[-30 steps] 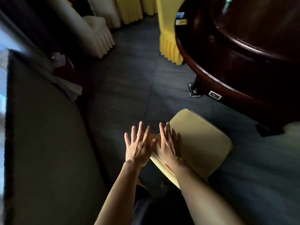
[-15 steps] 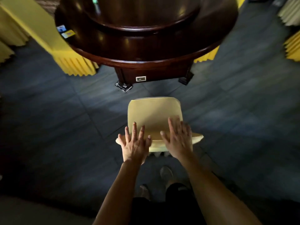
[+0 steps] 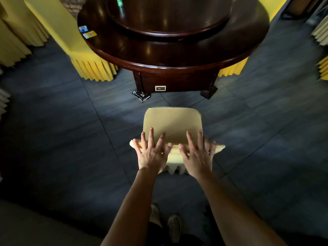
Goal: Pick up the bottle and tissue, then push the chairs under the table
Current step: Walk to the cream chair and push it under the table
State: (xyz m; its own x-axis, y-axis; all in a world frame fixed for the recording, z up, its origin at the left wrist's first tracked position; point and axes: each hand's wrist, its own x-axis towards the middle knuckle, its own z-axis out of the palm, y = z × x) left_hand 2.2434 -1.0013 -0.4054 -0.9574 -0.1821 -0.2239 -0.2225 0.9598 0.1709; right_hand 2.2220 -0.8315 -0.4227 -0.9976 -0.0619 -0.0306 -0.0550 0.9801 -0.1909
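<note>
Left hand [image 3: 151, 154]: flat on the top edge of the chair back, fingers spread and draped forward over it; holds nothing, so the palm can press rather than grip.
Right hand [image 3: 196, 157]: alongside the left, a small gap between them, fingers likewise splayed over the top edge; the pair straddles the middle, which should keep a push straight.
Chair [image 3: 173, 124]: pale yellow cover, directly under and ahead of both hands, seat pointing away from the person; stands on open floor, not yet under anything.
Table [image 3: 177, 55]: round dark wood, well ahead of the fingertips, its base in line with the seat; the chair seems aimed at this gap.
Other chairs [image 3: 78, 48]: brighter yellow covers, forward-left and forward-right of the hands, already tucked against the table rim.
Cards [image 3: 87, 32]: two small labels on the tabletop, far forward-left.
Bottle [image 3: 119, 1]: a green blur far ahead, possibly this; cannot tell.
Tissue: not in view.
Step, judged: pushing this chair in; most of the travel remains.
</note>
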